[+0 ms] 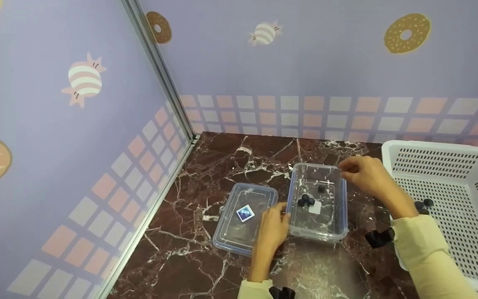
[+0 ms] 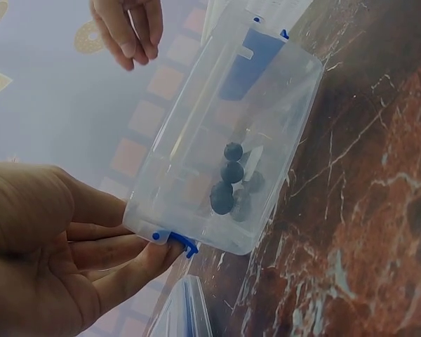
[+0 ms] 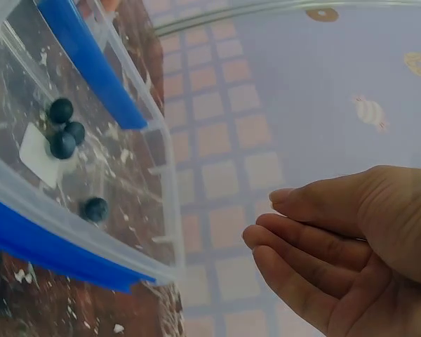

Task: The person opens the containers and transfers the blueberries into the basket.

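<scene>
A clear plastic food container [image 1: 318, 237] with blue side clips stands on the marble surface without its lid. Inside lie several blueberries [image 2: 231, 172], three clustered and one apart. My left hand [image 1: 273, 226] holds the container's left side, its fingers at a blue clip [image 2: 182, 243] and the thumb by the rim. Above the container's far right corner hovers my right hand [image 1: 365, 174]; the right wrist view shows its fingers loosely bent, with nothing between them. The clear lid [image 1: 239, 232], blue-edged with a blue diamond label, lies flat just left of the left hand.
A white perforated basket [image 1: 442, 146] stands at the right, with several blueberries [image 1: 428, 202] near its left side, partly behind the right forearm. Patterned walls [image 1: 305, 62] bound the back and left, meeting at a metal corner strip [image 1: 162, 70].
</scene>
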`<state>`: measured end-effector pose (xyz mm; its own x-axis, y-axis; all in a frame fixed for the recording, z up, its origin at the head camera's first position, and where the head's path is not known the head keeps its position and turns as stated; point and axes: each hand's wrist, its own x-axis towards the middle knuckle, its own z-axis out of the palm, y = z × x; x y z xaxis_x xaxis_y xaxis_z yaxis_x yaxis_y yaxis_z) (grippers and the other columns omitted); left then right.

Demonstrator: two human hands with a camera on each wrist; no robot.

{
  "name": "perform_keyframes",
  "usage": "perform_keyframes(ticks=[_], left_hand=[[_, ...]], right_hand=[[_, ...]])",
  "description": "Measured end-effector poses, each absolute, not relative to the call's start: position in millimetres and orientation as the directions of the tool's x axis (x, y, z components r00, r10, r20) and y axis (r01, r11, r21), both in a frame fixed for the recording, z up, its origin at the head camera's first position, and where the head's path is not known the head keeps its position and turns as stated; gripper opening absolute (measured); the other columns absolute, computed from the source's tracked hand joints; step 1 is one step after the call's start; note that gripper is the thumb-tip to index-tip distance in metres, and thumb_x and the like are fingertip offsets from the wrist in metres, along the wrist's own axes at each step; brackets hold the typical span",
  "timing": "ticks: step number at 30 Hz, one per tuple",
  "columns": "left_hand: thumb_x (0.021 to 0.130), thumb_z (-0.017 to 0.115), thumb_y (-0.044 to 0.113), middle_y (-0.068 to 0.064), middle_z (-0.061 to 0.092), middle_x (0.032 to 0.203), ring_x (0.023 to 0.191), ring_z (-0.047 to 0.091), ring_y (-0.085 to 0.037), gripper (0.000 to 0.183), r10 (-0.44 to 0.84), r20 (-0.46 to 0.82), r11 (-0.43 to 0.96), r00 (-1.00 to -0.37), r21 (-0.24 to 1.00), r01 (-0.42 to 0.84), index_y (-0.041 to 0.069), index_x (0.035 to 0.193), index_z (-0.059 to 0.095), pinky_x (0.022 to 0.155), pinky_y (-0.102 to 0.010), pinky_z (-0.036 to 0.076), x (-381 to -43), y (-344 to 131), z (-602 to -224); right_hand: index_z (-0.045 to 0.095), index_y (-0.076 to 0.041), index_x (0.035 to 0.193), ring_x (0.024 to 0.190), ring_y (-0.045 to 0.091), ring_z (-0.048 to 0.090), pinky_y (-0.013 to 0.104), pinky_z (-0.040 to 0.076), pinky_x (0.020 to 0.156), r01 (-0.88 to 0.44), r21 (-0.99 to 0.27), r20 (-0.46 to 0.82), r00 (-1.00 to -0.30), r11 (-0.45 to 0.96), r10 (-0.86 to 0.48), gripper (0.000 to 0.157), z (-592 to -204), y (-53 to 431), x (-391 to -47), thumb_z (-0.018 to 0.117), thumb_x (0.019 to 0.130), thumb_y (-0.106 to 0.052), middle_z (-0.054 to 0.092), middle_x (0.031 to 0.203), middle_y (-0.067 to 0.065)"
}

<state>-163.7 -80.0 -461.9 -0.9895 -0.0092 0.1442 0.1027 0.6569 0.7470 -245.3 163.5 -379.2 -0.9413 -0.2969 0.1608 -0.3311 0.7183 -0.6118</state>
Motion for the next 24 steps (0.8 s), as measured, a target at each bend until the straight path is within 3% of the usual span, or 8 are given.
perform_keyframes(ticks=[24], left_hand=[[0.090, 0.060, 0.008, -0.014, 0.069, 0.111, 0.093, 0.068, -0.024, 0.029, -0.007, 0.152, 0.682, -0.988, 0.724, 0.106, 0.000, 0.119, 0.063, 0.084, -0.034, 0.055, -162.9, -80.7, -464.4]], right_hand=[[0.069, 0.006, 0.095, 0.075, 0.027, 0.066, 0.043, 0.055, 0.070, -0.362, -0.621, 0.093, -0.915, 0.695, -0.394, 0.015, -429.5, 123.0, -257.6, 0.065, 0.081, 0.000, 0.070, 0.084, 0.017]])
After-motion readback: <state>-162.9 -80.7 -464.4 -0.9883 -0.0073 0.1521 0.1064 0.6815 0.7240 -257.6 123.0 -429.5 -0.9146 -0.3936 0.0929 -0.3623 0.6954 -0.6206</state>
